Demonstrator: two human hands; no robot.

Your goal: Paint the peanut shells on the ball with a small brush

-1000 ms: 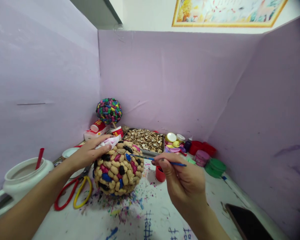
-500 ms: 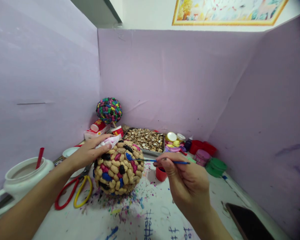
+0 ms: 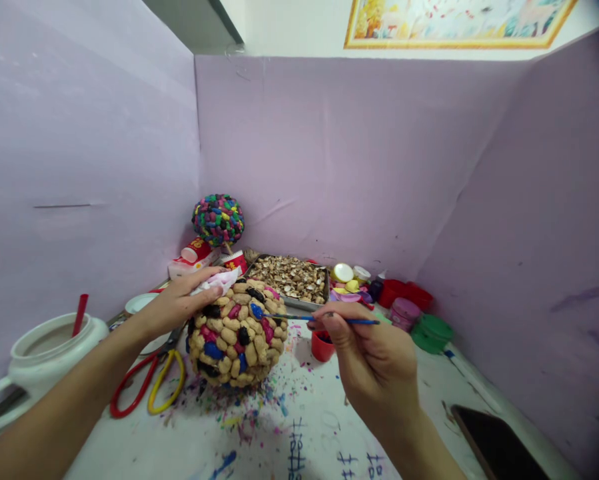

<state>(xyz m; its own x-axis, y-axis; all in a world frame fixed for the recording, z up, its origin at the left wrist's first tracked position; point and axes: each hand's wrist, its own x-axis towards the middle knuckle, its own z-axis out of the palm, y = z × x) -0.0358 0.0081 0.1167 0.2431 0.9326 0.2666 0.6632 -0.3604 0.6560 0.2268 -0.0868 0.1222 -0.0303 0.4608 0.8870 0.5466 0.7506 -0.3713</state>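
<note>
A ball covered in peanut shells (image 3: 234, 337) rests on the paint-spotted table, several of its shells coloured blue, black or magenta. My left hand (image 3: 184, 297) lies over its upper left side, pressing a crumpled white-pink tissue (image 3: 218, 281) against it. In my right hand (image 3: 366, 353) a thin blue paintbrush (image 3: 346, 321) is pinched, its tip touching a blue shell (image 3: 256, 311) on the ball's upper right. Just behind that hand stands a small red cup (image 3: 322, 348) with dark paint inside.
Scissors with red and yellow handles (image 3: 149, 387) lie left of the ball, near a white pot (image 3: 54, 353). Behind are a tray of shells (image 3: 292, 303) and a finished-looking coloured ball (image 3: 218, 220). Green (image 3: 432, 333) and pink tubs (image 3: 404, 313) stand right; a phone (image 3: 496, 443) lies front right.
The brush tip has shifted slightly left and up, onto the blue shell. My left hand and the ball stay in place.
</note>
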